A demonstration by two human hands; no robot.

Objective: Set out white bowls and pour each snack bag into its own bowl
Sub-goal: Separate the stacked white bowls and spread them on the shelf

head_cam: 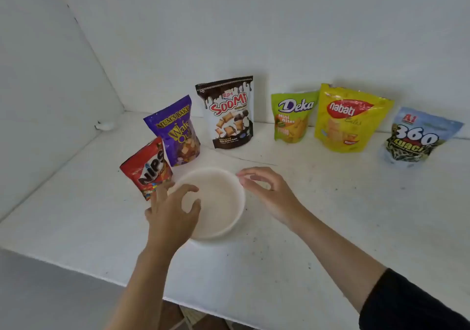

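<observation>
One white bowl (218, 202) stands upright on the white table (330, 215), in front of the left end of a row of snack bags. My left hand (170, 215) curls over the bowl's left rim, thumb and fingers reaching inside. My right hand (267, 192) pinches the far right rim with thumb and fingertips. Behind stand several bags: red Nips (146, 174), purple Mum's Bakery (175, 133), brown Soomi (229, 116), green Deka (292, 118), yellow Nabati (348, 121) and 360 Kuaci (417, 138). All look sealed. The bowl holds nothing.
White walls close the table at the back and left. The Nips bag stands right beside the bowl's left rim. The table's front edge (127, 282) runs diagonally under my forearms, with floor showing below it.
</observation>
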